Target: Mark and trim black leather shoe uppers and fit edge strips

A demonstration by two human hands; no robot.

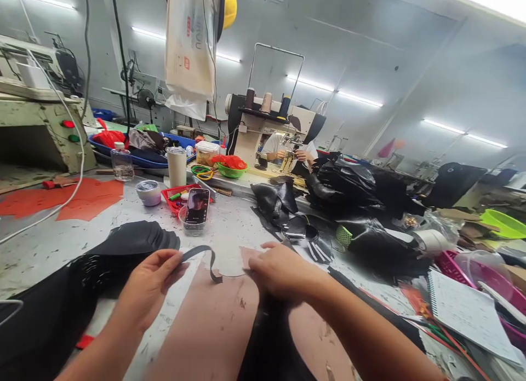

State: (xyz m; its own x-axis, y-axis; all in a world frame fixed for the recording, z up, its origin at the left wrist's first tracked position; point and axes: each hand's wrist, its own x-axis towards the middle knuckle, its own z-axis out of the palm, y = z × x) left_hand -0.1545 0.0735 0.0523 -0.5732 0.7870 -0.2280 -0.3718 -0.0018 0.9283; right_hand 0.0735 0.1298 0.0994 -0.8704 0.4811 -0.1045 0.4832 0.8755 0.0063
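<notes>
My left hand [158, 274] pinches one end of a thin dark strip [201, 250] between thumb and fingers. The strip curves over in the air, and its other end hangs down over a pinkish-brown sheet [209, 310]. Right of it, my right hand [273, 266] has its fingers closed at the top of a black leather-like piece [269, 337], which lies over the sheet. Its fingertips are partly hidden, so the exact grip is hard to see. Left of my left hand lies a stack of black cut pieces [135, 238].
A phone [197, 207] stands in a clear tub, with a red basket [168, 197], a jar [148, 194] and a tumbler [177, 167] behind. Black leather pieces [341, 178] pile up at right, near a notebook [468, 310]. Another person's hands [302, 154] are at a sewing machine [263, 129].
</notes>
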